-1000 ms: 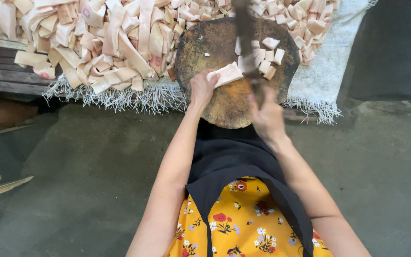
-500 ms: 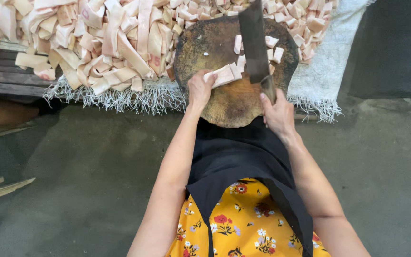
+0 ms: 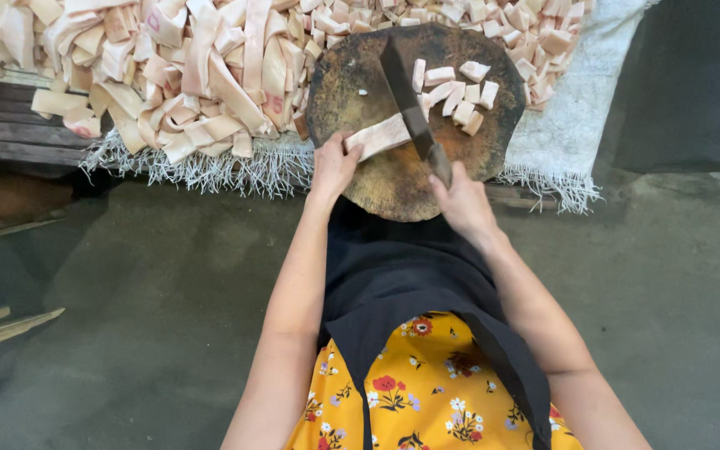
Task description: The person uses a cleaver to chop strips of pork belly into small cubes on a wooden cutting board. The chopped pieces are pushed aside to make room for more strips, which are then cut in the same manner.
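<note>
Pale strip under the cleaver

Left hand pins the pale strip; right hand grips the dark cleaver on a round block.

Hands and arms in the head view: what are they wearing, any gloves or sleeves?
No gloves: the left hand and right hand are bare, with no rings or watch visible. Both forearms are bare as far as the frame shows, no sleeves. Between them lies a black apron over a yellow floral garment.

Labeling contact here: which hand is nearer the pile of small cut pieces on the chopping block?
Right. The right hand grips the cleaver, whose blade lies just beside the cut pieces. The left hand holds the uncut strip on the far side of the blade.
</note>
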